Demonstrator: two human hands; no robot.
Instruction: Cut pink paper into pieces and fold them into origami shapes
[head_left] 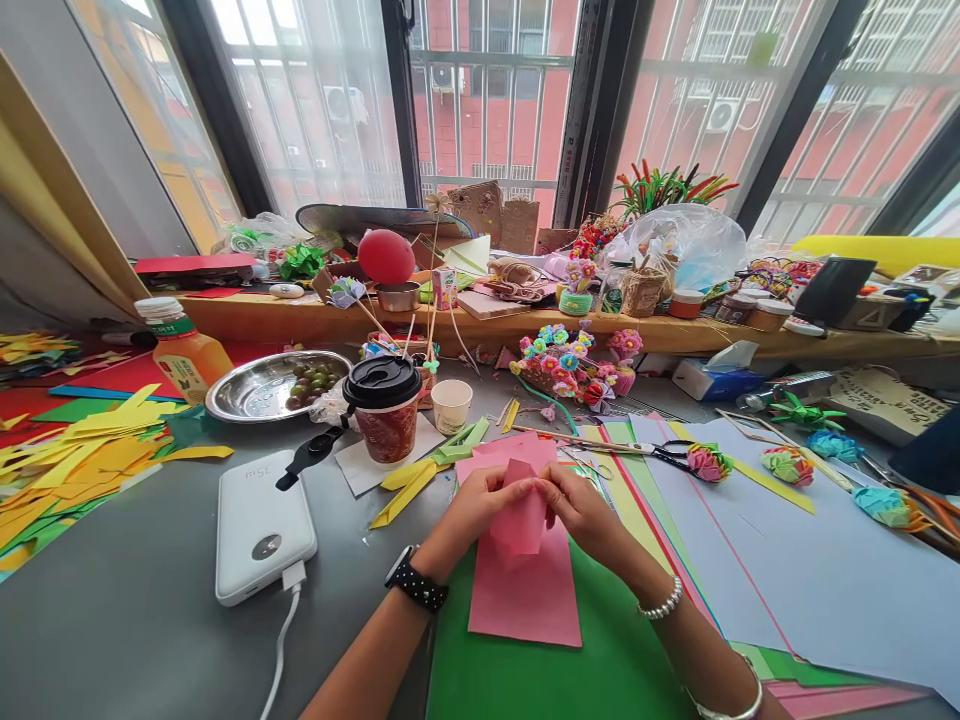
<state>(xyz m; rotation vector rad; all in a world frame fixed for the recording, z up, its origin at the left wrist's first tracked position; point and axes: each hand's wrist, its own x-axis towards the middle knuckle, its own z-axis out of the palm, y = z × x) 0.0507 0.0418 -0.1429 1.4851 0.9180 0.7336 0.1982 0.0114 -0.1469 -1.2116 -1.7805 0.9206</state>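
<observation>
A folded piece of pink paper (519, 530) is held up between my two hands, near the middle of the view. My left hand (484, 508) pinches its left side, thumb pointing inward. On the other side, my right hand (574, 500) grips its upper right edge, and the two thumbs almost meet at the top. Below lies a flat pink sheet (525, 605) on a green board (487, 680). Further pink paper (517, 450) shows just behind my hands. Black-handled scissors (667, 455) rest to the right, by a pink paper flower (709, 462).
To the left are a white power bank (262, 530) with a cable, a lidded coffee cup (384, 415), a paper cup (452, 405) and a metal bowl (225, 400) of green fruit. Yellow paper strips (97, 440) pile far left. Large pale sheets (840, 560) cover the right.
</observation>
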